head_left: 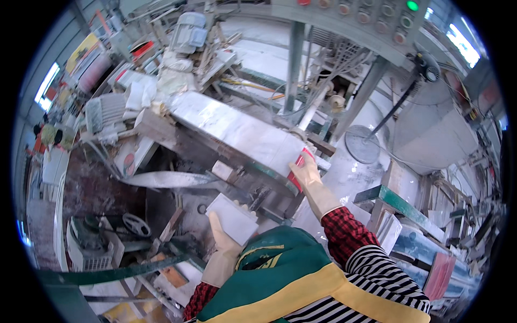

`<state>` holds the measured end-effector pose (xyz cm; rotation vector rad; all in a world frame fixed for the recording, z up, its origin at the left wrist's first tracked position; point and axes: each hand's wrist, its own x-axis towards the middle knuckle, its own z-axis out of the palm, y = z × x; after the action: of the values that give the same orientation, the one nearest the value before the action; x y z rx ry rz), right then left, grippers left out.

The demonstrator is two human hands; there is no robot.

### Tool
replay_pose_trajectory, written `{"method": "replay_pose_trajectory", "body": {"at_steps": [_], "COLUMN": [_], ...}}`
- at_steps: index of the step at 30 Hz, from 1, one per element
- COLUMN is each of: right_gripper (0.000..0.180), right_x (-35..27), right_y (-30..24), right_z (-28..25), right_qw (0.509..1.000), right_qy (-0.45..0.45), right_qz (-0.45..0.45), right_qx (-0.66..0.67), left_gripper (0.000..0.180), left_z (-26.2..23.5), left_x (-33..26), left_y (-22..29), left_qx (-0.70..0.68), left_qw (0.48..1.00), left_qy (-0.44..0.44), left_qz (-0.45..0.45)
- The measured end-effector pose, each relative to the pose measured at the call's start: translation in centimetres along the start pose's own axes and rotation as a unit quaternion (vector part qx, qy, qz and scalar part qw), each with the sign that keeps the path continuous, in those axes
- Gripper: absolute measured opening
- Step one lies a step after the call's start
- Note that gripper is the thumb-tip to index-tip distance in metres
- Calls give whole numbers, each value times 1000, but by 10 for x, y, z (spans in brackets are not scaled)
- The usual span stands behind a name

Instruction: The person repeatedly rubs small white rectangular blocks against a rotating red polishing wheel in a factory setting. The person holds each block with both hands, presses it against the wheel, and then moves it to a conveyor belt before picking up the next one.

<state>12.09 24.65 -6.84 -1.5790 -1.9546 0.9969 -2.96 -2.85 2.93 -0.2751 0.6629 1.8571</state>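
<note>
**Drop and pinch risk: flat piece in one hand, fingers at the beam end**

My left hand (226, 246) is closed around a white square tile (232, 219), thumb on top, fingertips showing at its far right edge. It's over the open machine frame, left of my apron (285, 242). A smooth glove on a smooth face could let it slip; I'd expect a chipped corner.

My right hand (308, 175) is farther out, fingers bent over a red strip (298, 171) at the near right end of the long white-topped beam (237, 132). Can't tell if I'm gripping or just pressing. If strip or beam shifted, fingertips could get pinched.

My checked right cuff (349, 231) is loose-looking; the green rail (401, 207) to its right could snag it.

Far side: control panel (371, 24) has a green lamp (412, 5) lit. Possibly live; accidental start would be the worst case.
</note>
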Motion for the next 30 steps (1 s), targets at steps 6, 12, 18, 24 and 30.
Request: {"method": "replay_pose_trajectory", "body": {"at_steps": [6,12,18,24,30], "right_gripper": [72,75,78,85,65], "right_x": [-16,13,30,27,-14], "right_y": [-59,-94,-87,-108,-141], "right_z": [-37,-31,1,-8,0], "right_qw": [993,951,935,934,920], "right_qy": [45,-39,-64,-120,2], "right_qz": [-88,-200,-175,-140,-293], "right_qx": [-72,-233,-301,-305,-262], "left_gripper": [85,84,77,74,76], "left_z": [3,8,-13,-38,-33], "left_x": [8,-8,-20,-20,-14], "left_y": [-6,1,24,28,19], "left_qx": [6,-18,-30,-46,-75], "left_qw": [1000,997,999,996,994], "left_qy": [-18,-62,-23,-61,-67], "left_qz": [-24,-38,9,50,52]}}
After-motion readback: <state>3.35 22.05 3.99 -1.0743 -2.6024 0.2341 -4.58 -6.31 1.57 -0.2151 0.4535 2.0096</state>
